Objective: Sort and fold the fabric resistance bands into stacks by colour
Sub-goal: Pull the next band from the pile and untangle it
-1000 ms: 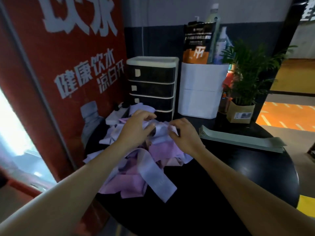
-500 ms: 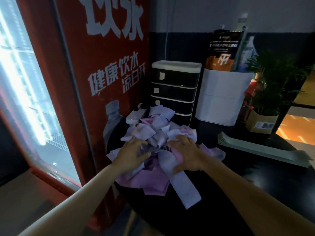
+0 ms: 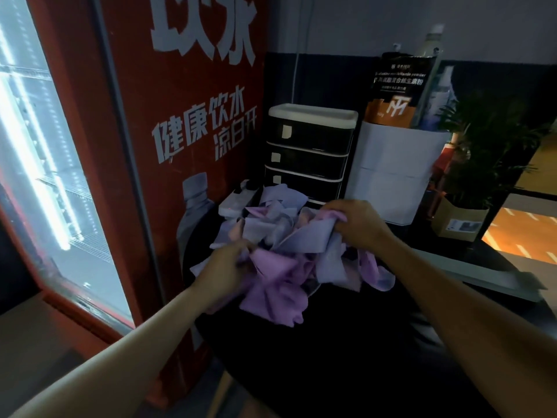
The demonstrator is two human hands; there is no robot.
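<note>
Dark round table [image 3: 361,372] beside a red drinks fridge [image 3: 168,146]. One tangled heap of bands [image 3: 289,254] on the table, lilac and pink, too jumbled to count. Left hand [image 3: 224,271] grips a pink band at the heap's left edge; right hand [image 3: 358,223] pinches a lilac band above it. Behind the heap: one drawer unit [image 3: 310,152], four drawers, all closed. One white bin [image 3: 394,167] holds one pouch and two bottles. One potted plant [image 3: 482,164].

**Dim corner beside a glowing fridge**

A red drinks fridge [image 3: 187,140] is shedding white light through its glass door. Right of it, a black drawer unit [image 3: 309,152] is standing against a dark wall [image 3: 325,76]; farther right, orange floor [image 3: 521,233] is showing.
</note>
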